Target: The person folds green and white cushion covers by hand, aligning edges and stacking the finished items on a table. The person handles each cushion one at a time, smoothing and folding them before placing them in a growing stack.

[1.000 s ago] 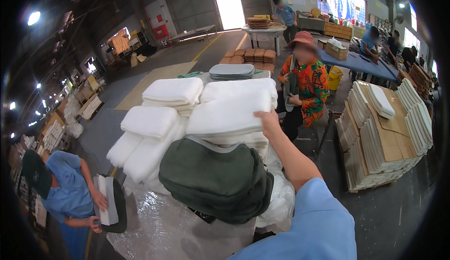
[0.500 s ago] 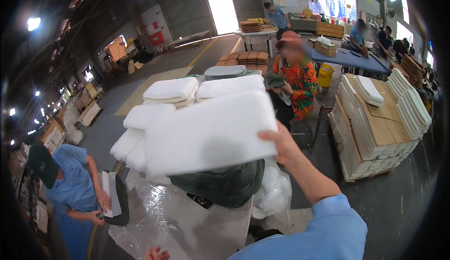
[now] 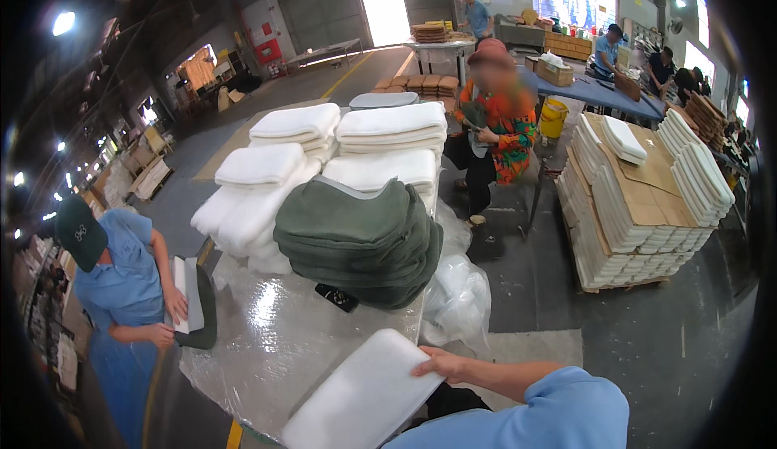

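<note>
A white foam pad [image 3: 356, 396] with rounded corners is tilted low over the table's near edge. Its right end is pinched by my right hand [image 3: 441, 365], thumb on top. My left hand is out of sight. Past the pad lies a heap of dark green fabric covers [image 3: 352, 238], with a small black item [image 3: 336, 297] at its base. White foam pads [image 3: 388, 129] are stacked behind the heap, and more stacks [image 3: 251, 194] stand to its left. The table [image 3: 259, 319] is wrapped in shiny plastic film.
At the left edge, a co-worker [image 3: 121, 263] handles a pad and a green cover. Another person [image 3: 498, 117] sits beyond the table on the right. Crumpled clear plastic [image 3: 457, 295] hangs by the table's right edge. A pallet of stacked white pads [image 3: 639, 214] stands farther right.
My right hand has brought the white pad from over the stacks down toward me, uncovering the green heap. My left hand has gone out of view.
</note>
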Available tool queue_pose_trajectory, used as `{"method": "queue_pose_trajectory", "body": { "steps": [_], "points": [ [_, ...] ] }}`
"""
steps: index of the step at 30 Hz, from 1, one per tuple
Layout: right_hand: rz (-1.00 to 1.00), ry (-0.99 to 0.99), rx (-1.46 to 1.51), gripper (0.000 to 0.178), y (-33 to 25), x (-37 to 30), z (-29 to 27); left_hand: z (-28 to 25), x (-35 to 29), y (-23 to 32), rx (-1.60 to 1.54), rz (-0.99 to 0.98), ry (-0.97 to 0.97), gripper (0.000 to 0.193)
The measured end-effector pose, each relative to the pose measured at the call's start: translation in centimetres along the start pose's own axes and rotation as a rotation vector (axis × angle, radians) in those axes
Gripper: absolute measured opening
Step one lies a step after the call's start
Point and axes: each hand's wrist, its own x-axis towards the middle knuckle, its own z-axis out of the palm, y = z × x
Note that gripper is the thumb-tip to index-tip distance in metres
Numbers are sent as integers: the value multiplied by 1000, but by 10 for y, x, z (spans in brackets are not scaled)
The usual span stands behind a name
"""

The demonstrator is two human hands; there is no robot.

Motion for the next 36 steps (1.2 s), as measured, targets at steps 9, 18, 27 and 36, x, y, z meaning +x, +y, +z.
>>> {"method": "queue_pose_trajectory", "body": {
  "steps": [9, 18, 27, 36],
  "points": [
    [167, -31, -125, 77, 64, 32, -12, 13, 0, -23, 86, 31, -14, 46],
    [-11, 281, -509, 69, 56, 27, -27, 11, 2, -33, 140, 38, 4, 50],
    [-61, 324, -867, 57, 88, 7, -8, 4, 8, -45, 191, 31, 46, 54],
    [149, 349, -513, 69, 85, 22, 0, -18, 8, -57, 239, 31, 138, 59]
  ]
}}
